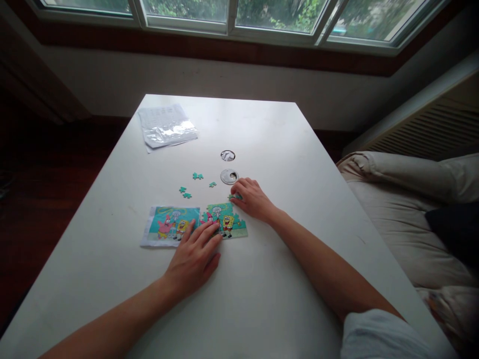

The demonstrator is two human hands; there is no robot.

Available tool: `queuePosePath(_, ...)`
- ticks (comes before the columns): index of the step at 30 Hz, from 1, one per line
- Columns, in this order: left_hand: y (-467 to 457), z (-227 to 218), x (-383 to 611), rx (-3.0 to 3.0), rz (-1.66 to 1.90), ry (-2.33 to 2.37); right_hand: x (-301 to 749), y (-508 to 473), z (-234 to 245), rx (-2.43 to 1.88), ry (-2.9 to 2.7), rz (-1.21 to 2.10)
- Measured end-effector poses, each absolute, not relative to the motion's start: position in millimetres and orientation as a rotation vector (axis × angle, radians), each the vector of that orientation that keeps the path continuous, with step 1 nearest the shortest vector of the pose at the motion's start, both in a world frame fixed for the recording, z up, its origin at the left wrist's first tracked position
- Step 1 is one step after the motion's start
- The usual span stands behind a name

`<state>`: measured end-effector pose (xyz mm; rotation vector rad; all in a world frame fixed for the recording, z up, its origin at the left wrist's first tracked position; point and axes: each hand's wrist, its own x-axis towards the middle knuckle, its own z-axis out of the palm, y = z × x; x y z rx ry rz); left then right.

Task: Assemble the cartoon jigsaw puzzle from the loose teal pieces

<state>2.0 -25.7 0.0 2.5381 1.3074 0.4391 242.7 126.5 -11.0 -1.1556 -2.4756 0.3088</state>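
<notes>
My left hand [196,252] lies flat with its fingers spread. Its fingertips rest on the lower left of a partly joined jigsaw puzzle [228,224] and on the right edge of a printed picture sheet [157,234]. Cartoon figures on a green-blue ground appear on both. Just beyond the puzzle's upper right edge, my right hand [252,199] pinches a small green puzzle piece [234,197] between thumb and fingers, low over the table. The fingers partly hide that piece. My left hand covers the puzzle's lower left corner.
Several loose green puzzle pieces [198,176] are scattered beyond the picture sheet. Two round inserts [228,155] are set in the white table [292,299]. A clear plastic bag with paper [168,127] lies at the far left. A pale couch [389,199] stands at the right.
</notes>
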Motion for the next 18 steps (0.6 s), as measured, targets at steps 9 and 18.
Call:
queuePosePath(9, -25.4, 1.0, 0.8, 2.530, 0.449, 1.286, 244.3, 130.4, -17.8, -1.129, -2.085, 0.664)
queuePosePath(18, -24.7, -0.2, 0.3, 2.523, 0.432, 1.261, 242.8, 129.2, -19.6, -1.158, -1.870, 0.917)
